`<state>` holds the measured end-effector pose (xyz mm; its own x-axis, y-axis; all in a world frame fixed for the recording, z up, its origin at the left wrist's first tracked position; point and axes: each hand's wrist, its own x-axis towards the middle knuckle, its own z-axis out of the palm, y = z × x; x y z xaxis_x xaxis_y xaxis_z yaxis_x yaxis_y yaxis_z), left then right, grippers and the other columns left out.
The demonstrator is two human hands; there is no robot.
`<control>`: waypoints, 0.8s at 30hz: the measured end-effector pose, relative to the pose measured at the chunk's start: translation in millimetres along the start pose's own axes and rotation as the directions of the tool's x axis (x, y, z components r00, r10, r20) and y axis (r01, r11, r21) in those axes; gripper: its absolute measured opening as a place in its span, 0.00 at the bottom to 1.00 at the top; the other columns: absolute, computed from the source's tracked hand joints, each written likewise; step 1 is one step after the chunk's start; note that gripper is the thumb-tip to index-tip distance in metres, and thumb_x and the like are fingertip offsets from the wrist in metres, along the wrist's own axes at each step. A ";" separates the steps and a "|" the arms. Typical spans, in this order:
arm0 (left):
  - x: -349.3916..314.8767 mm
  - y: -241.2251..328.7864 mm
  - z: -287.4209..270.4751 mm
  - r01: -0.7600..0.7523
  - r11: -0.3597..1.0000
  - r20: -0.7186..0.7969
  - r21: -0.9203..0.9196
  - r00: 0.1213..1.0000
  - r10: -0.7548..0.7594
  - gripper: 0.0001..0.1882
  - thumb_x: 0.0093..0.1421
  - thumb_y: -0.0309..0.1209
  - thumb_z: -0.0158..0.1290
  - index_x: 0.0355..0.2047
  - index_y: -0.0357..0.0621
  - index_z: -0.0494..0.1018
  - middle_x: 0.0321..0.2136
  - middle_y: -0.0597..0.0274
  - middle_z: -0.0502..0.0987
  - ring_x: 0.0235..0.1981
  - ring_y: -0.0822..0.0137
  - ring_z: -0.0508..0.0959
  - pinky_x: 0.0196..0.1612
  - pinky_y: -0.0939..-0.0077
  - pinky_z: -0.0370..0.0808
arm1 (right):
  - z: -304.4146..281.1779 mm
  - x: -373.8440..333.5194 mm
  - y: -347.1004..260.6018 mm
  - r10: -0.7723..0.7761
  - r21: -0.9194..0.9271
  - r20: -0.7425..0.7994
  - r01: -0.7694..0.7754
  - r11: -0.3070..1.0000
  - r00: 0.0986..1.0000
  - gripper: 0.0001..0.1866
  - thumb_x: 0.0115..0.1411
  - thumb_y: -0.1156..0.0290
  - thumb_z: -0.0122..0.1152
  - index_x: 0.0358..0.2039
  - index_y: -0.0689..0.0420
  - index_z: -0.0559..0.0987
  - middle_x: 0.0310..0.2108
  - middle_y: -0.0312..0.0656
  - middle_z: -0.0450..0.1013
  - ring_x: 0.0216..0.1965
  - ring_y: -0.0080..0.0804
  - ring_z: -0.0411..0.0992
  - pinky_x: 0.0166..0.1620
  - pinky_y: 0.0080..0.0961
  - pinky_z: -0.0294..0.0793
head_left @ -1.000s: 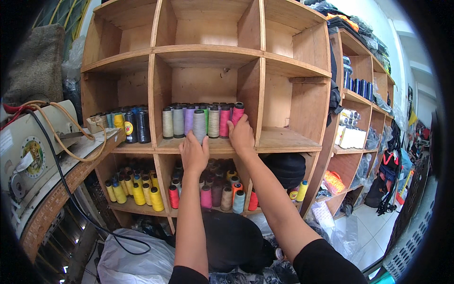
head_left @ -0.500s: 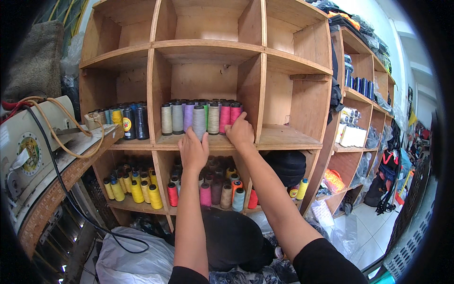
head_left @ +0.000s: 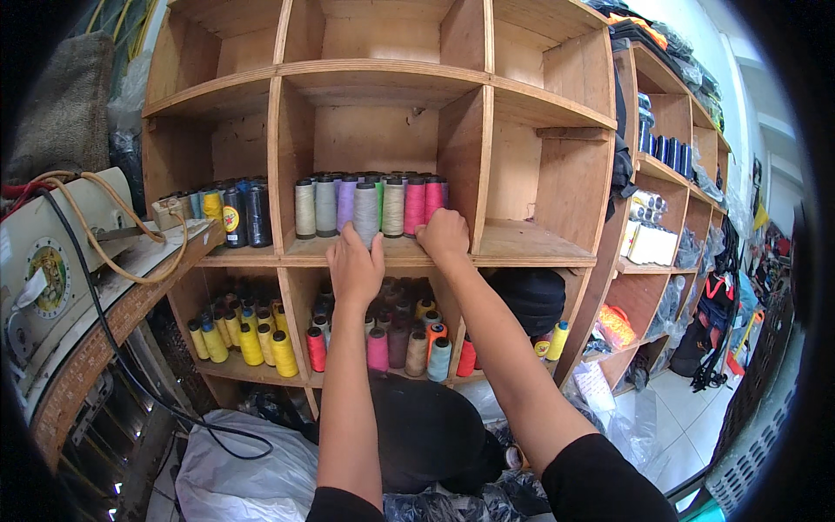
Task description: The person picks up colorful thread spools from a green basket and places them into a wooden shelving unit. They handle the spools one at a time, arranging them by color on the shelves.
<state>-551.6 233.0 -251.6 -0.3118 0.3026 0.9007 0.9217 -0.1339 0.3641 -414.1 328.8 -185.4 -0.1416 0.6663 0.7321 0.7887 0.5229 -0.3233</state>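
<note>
Your left hand (head_left: 355, 265) sits at the front lip of the plywood cubby shelf (head_left: 522, 252), fingers together and pointing up, tips touching the base of the grey thread cone (head_left: 366, 211). Not closed around anything.

Your right hand (head_left: 444, 237) rests on the same lip, just beside the upright divider, knuckles bent. Whether its fingers grip the edge or a cone, you cannot tell; the back of the hand hides them.

Behind both hands: a tight row of upright thread cones, from the beige cone (head_left: 305, 209) on the left through grey and lilac to the pink cone (head_left: 415, 205) on the right, all touching, more rows behind.

Risks, as a judgement: a nudge to the grey cone's base could tip it into its neighbours and topple the row. A cone pushed over the lip would drop toward the mixed spools in the lower cubby (head_left: 396, 335).
</note>
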 end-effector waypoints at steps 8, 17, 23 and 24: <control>-1.7 1.1 1.1 -0.025 0.999 -0.047 0.023 0.999 0.026 0.29 0.67 0.41 0.48 0.55 0.26 0.60 0.45 0.37 0.74 0.49 0.45 0.74 0.57 0.53 0.61 | 3.1 0.6 0.2 -0.010 -0.094 0.006 0.010 0.996 1.000 0.17 0.49 0.61 0.70 0.31 0.64 0.84 0.34 0.57 0.80 0.39 0.52 0.80 0.45 0.42 0.81; -1.2 0.4 -1.1 -0.036 0.999 -0.044 0.031 0.998 0.037 0.29 0.67 0.41 0.48 0.55 0.25 0.60 0.45 0.36 0.74 0.49 0.44 0.74 0.56 0.53 0.62 | 2.1 -0.3 -2.2 0.033 -0.038 0.009 -0.033 0.999 0.999 0.16 0.50 0.64 0.67 0.32 0.64 0.84 0.37 0.58 0.79 0.41 0.53 0.79 0.46 0.42 0.80; -0.7 0.6 1.4 -0.037 0.999 -0.037 0.036 0.999 0.039 0.28 0.67 0.41 0.48 0.55 0.26 0.60 0.45 0.36 0.75 0.49 0.45 0.74 0.56 0.53 0.63 | 10.5 6.4 5.7 0.035 -0.046 0.003 -0.035 0.998 0.999 0.15 0.51 0.64 0.66 0.32 0.65 0.84 0.36 0.59 0.79 0.41 0.54 0.79 0.47 0.43 0.80; 0.5 2.7 -0.8 -0.026 0.999 -0.027 0.031 0.999 0.027 0.28 0.67 0.41 0.48 0.55 0.26 0.60 0.45 0.36 0.75 0.49 0.45 0.74 0.56 0.53 0.63 | 9.6 6.6 4.3 0.038 -0.040 0.002 -0.038 0.998 0.999 0.15 0.51 0.64 0.66 0.32 0.65 0.84 0.36 0.59 0.79 0.41 0.54 0.79 0.47 0.43 0.80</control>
<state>-549.4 232.0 -249.9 -0.2928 0.2730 0.9164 0.9363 -0.1125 0.3327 -417.5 340.5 -187.6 -0.1128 0.6868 0.7181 0.8168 0.4756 -0.3266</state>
